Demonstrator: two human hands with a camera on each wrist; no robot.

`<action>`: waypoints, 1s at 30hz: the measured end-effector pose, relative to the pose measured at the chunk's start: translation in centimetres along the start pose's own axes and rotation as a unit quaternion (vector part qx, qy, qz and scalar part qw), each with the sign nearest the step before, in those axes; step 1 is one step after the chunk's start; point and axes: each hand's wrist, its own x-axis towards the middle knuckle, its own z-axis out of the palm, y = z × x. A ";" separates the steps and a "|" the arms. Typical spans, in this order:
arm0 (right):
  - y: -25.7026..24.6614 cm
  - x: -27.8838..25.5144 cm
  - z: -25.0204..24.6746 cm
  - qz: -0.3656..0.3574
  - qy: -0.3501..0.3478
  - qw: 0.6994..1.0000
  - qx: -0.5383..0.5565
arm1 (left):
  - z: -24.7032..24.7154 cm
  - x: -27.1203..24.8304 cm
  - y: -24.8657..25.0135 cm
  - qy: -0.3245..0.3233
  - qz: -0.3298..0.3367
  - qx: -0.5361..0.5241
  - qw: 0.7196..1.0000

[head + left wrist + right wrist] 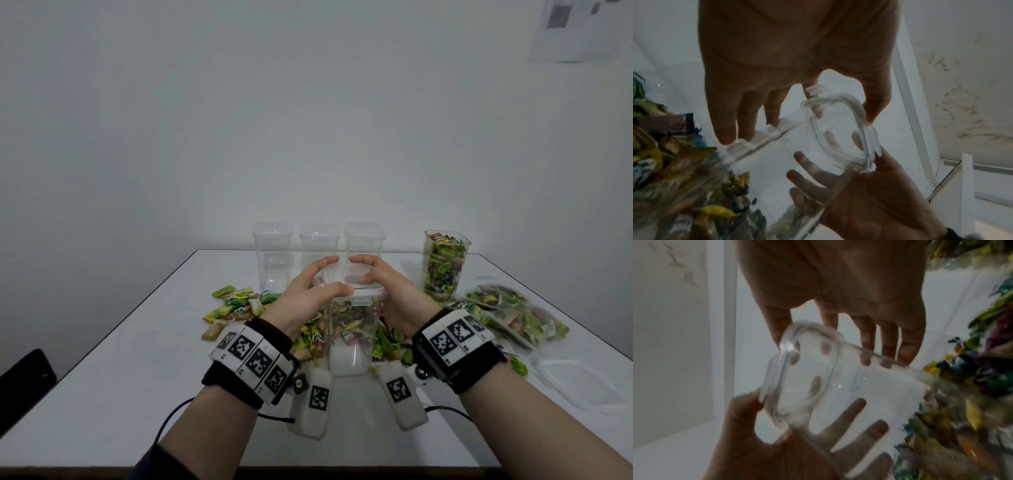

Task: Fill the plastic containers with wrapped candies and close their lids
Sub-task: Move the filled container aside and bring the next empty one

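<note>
A tall clear container (349,329) stands on the white table (137,359) near the person, in the middle of a heap of loose wrapped candies (236,305). It holds candies in its middle part; how full it is I cannot tell, because the lower part looks white and the hands cover the top. A clear lid (363,291) with small latch tabs sits on its top.

At the far edge of the table three empty clear containers (318,253) stand in a row, each with its lid on. To the right of them an open container (445,263) is filled with candies almost to the rim and has no lid. Nearer on the right a transparent bag of candies (513,311) lies flat, and a separate lid (579,383) lies on the table near the right edge.

The left hand (308,291) is on the left side of the lid: its thumb lies along the near edge, and its fingers (748,113) are slightly spread and bent over the far edge. The right hand (390,291) holds the right side in the same way, fingers (888,344) a little apart and curved over the lid's rim, thumb at the near side. Both hands grip the lid from its two sides, and the fingertips of the two hands nearly meet at the far edge.
</note>
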 end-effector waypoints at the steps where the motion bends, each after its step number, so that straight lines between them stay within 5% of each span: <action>1: -0.2 -0.1 -0.3 0.006 0.002 1.000 -0.009 | 0.1 -0.1 -0.1 -0.003 -0.004 -0.009 1.000; 11: -2.4 -1.0 -2.5 -0.046 0.098 0.977 -0.183 | 0.4 -0.1 -0.6 -0.002 -0.004 -0.026 1.000; 26: -2.4 -0.7 -3.0 -0.037 -0.011 0.975 -0.217 | 0.2 0.3 -1.1 -0.009 -0.012 -0.051 0.999; 30: -2.2 -0.3 -2.9 0.015 -0.078 0.990 -0.121 | -0.1 0.5 -1.3 -0.020 -0.015 -0.057 0.998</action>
